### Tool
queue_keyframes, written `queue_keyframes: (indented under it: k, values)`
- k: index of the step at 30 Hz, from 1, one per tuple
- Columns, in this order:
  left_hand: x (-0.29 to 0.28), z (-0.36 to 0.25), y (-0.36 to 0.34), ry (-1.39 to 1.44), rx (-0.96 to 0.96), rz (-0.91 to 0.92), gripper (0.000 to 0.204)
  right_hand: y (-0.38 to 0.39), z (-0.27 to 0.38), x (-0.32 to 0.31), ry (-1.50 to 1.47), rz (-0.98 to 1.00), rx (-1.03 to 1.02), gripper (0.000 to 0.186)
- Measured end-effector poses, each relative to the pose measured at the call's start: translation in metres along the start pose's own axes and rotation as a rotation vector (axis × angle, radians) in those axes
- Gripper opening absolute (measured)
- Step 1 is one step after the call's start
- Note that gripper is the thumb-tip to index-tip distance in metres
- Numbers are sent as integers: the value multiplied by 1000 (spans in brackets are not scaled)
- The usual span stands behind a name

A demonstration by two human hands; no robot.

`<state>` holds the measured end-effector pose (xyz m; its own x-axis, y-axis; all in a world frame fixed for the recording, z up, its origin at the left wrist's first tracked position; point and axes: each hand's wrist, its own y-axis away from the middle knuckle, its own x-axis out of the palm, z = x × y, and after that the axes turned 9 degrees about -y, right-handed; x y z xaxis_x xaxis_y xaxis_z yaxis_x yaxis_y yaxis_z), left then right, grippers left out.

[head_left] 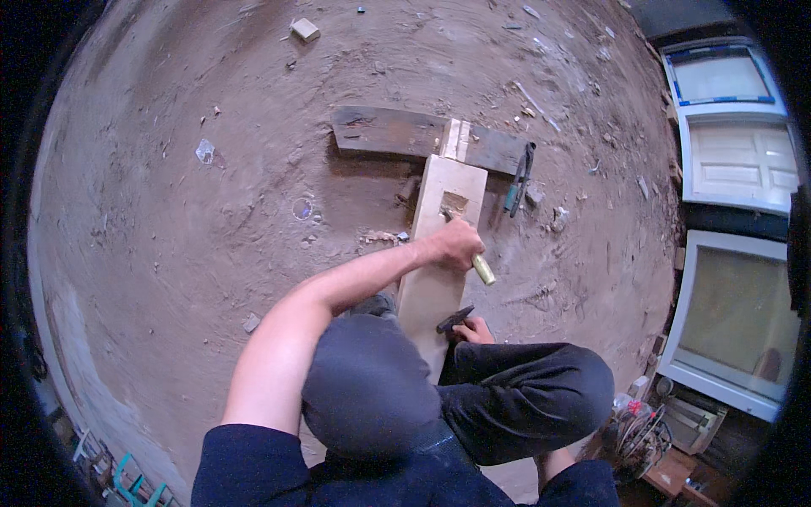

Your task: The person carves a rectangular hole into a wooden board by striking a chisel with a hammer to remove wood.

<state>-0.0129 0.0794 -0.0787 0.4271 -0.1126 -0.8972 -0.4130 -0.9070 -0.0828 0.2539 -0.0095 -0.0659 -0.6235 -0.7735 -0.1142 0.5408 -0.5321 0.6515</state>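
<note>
A pale wooden beam (435, 279) runs away from me, with a rectangular recess (457, 201) cut into its upper face near the far end. My left hand (457, 243) is closed round a chisel (483, 269); its yellowish handle sticks out toward me on the right, and its blade tip meets the near side of the recess. At the beam's right side, beside my bent knee, my right hand (476, 330) grips a hammer (455, 319). The dark hammer head shows over the beam's edge, while most of its handle is hidden.
A dark plank (384, 133) lies crosswise under the beam's narrow far end. On its right rests a long hand tool (513, 196) with a teal grip. White framed panels (733, 313) lean along the right. A wood block (305, 30) and debris lie on the dirt floor (211, 245).
</note>
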Motion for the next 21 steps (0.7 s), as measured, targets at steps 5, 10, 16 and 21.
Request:
queue_keyframes:
  k: [5,10,16,21]
  values:
    - [23,6,5,-19,109,-198,26,6,-17,-17,249,221,-319,15]
    - [32,8,8,20,166,-332,22,22,17,-24,122,78,82,12]
    - [35,14,13,33,304,-452,16,25,23,-18,0,-103,-236,20]
    - [18,9,11,190,297,-480,18,28,73,-33,138,-11,-515,15]
